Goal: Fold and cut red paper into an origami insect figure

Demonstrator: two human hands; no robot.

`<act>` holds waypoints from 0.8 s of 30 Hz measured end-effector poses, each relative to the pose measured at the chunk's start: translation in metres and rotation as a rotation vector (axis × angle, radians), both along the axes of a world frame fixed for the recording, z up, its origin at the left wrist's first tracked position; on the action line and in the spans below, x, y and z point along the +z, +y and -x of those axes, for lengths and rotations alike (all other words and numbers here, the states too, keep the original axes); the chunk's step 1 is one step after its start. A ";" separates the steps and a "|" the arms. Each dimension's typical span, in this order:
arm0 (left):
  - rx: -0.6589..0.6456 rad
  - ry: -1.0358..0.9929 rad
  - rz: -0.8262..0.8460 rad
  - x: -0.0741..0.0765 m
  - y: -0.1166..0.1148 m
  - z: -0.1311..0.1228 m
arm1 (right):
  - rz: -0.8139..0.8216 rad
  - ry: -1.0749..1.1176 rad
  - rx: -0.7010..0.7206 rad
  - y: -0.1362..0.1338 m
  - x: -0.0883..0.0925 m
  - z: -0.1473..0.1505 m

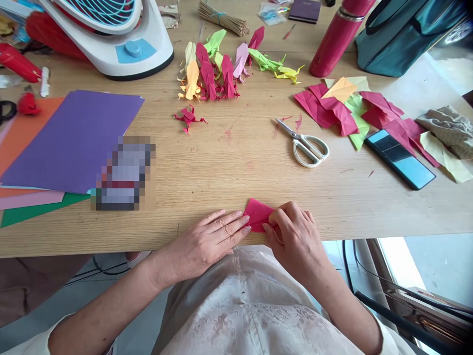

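Observation:
A small piece of folded pink-red paper (257, 213) lies flat at the table's front edge, with crease lines across it. My left hand (212, 236) rests flat with its fingers stretched out, the fingertips touching the paper's left side. At the right end of the paper, my right hand (295, 236) pinches it between thumb and curled fingers, which hide that end. Beyond the hands lie white-handled scissors (308, 147), blades slightly apart. A red folded paper figure (189, 118) sits farther back, in front of a group of colourful folded paper figures (209, 79).
On the left are stacked coloured paper sheets (70, 143), a blurred-out phone-like object (123, 175) and a white fan (148, 44). To the right lie a phone (401, 158) and crumpled paper pieces (332, 108). A red bottle (337, 39) and a teal bag (402, 39) stand behind.

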State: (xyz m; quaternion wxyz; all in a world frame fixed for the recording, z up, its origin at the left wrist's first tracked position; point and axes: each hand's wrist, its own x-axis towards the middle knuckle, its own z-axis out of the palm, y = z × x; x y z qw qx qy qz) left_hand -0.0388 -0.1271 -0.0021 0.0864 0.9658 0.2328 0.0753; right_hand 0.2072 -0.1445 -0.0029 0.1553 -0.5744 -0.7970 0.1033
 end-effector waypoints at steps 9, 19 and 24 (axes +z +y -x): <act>0.033 0.042 -0.020 -0.005 -0.006 0.001 | 0.032 -0.007 -0.020 -0.002 0.000 0.000; 0.114 -0.009 -0.088 -0.011 -0.024 -0.008 | -0.054 0.067 0.017 0.005 -0.010 -0.008; 0.060 -0.043 -0.102 -0.009 -0.017 -0.017 | -0.112 0.078 0.085 0.014 -0.013 -0.013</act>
